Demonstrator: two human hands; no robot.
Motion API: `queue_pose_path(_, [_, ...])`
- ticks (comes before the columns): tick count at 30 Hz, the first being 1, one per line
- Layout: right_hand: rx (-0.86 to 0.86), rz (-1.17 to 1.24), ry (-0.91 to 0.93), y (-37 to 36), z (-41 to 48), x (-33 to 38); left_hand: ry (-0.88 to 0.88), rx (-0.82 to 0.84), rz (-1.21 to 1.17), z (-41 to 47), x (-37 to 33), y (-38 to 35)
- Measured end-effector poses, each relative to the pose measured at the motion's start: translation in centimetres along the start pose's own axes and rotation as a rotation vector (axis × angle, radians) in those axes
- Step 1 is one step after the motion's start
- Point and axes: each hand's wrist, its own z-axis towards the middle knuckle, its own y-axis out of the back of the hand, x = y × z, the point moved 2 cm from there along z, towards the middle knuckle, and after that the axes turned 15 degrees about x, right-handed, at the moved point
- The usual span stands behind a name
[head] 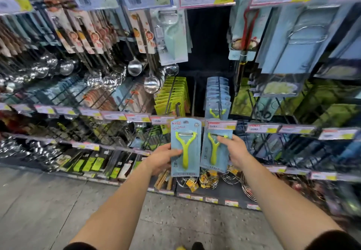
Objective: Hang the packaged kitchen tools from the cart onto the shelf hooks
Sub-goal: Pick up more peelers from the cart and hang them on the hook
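Observation:
Two packaged peelers, each a lime-green Y-shaped tool on a light blue card, are held up in front of the shelf. My left hand (165,157) grips the left peeler pack (185,148) by its left edge, thumb across the front. My right hand (233,149) holds the right peeler pack (214,152) by its right edge; its top sits just under a price tag. Behind and above them, a row of the same blue peeler packs (217,95) hangs on a shelf hook. The cart is out of view.
Ladles (134,67) and long utensils hang at upper left. Green packs (172,95) hang beside the blue row. Larger blue cards (289,40) fill the upper right. Price-tag rails (261,128) cross the shelf. Wire racks (230,177) lie low down. Grey floor (48,201) lies at left.

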Motion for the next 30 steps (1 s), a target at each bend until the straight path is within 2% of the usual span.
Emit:
queue_pose_path(4, [-0.029,0.059,0.059,-0.5,-0.8,0.9,0.024,0.079,0.009,1.2,-0.3,1.1])
queue_pose_path(8, [-0.069,0.044,0.063,-0.8,-0.6,1.2,0.012,0.088,0.001,1.9,-0.3,1.5])
queue_pose_path(19, [0.0,0.074,0.028,0.9,1.2,0.8,0.018,0.113,-0.033,2.2,1.0,1.6])
queue_pose_path(25, [-0.018,-0.074,-0.017,1.2,3.6,2.4,0.005,0.093,-0.083,2.2,0.9,0.0])
queue_pose_path(30, [-0.208,-0.237,-0.097,2.6,6.7,3.5,0.034,0.039,-0.071,2.2,1.6,-1.0])
